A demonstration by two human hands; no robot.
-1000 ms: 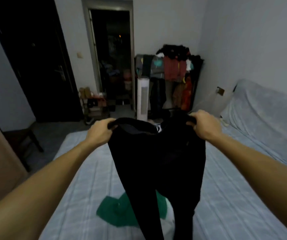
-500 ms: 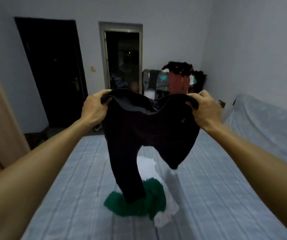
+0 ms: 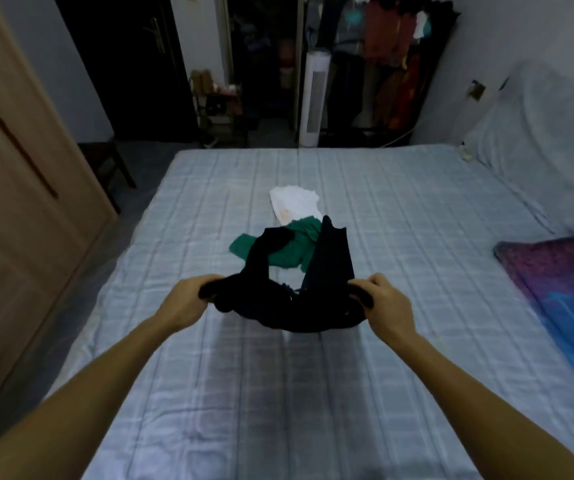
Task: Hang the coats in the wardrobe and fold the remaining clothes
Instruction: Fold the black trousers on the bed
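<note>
Black trousers [image 3: 299, 292] now low over the bed [image 3: 417, 237]; half a second ago they hung at chest height, legs dangling above the clothes pile. Waistband has come down and the legs are thrown forward, away from the person. Reads as the lay-out stroke before a fold, so the folding part of the task is under way; nothing here tells how the coat-hanging stands.

Left hand [image 3: 188, 299] closed tight on the left end of the waistband, cloth bunched in the fist. Right hand [image 3: 385, 303] likewise pinching the right end, fingers curled over the fabric. Waistband sags between them in a shallow loop, seat of the trousers just above the sheet; contact there is hard to tell.

Legs spread in a V toward the far side. Left leg twisted and rope-like, right leg flatter and broader. Both ends land on the green garment [image 3: 289, 247], which lies crumpled mid-bed, with a white garment [image 3: 296, 202] touching its far edge.

Materials: trousers matte, limp, thin, no stiffness, folds collapse readily. Sheet pale blue check, fairly smooth, faint creases. At near right, a purple and blue patterned cloth [image 3: 562, 271] on the bed edge.

Judgement: legs overlap the pile, so the trousers will likely need pulling nearer before they lie flat.

Wooden wardrobe door [image 3: 19, 202] at left; loaded clothes rack [image 3: 392, 64] far right, white tower fan [image 3: 315, 98] beside it.
</note>
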